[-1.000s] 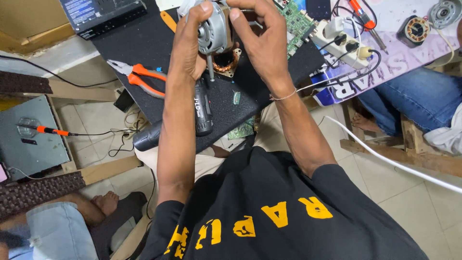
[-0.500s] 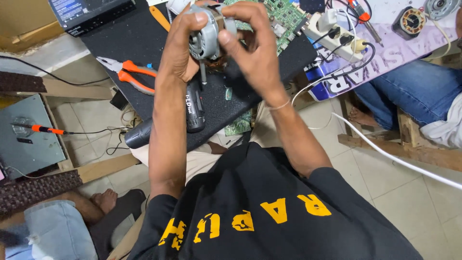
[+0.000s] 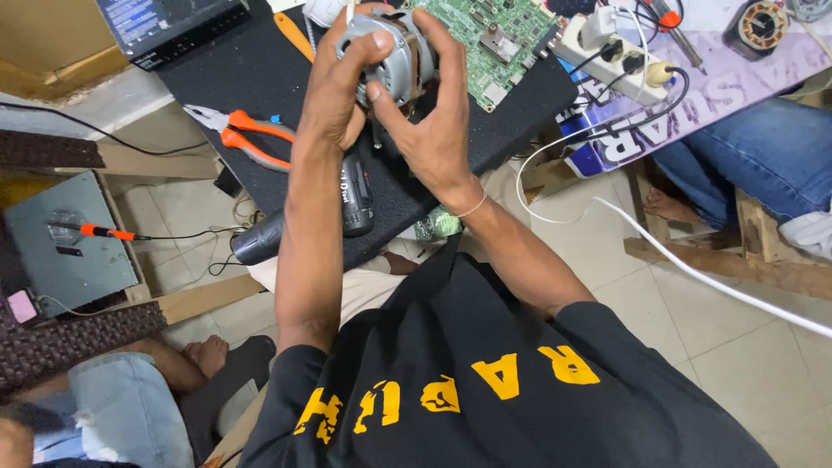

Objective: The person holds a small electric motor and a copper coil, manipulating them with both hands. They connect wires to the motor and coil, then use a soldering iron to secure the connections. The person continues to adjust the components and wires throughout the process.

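Both hands have kept their grip on the motor while the view slid a little, so the pliers and black mat now sit further right in frame than half a second ago. Left hand (image 3: 334, 91) wraps the grey electric motor (image 3: 390, 52) from the left, thumb across its near face, fingers clenched round the housing. Right hand (image 3: 433, 121) grasps it from the right, fingers curled over the top, thumb pressing the near side. Motor is held up above the black mat (image 3: 260, 78), near its far edge. Just right of the motor lies a green circuit board (image 3: 494, 35). Orange-handled pliers (image 3: 247, 139) lie on the mat, left of the left forearm. A black cordless drill (image 3: 347, 208) lies at the mat's near edge, partly hidden by that forearm. White power strip (image 3: 620, 56) with plugs sits far right. An orange-handled screwdriver (image 3: 95, 231) rests on a grey metal box at left.
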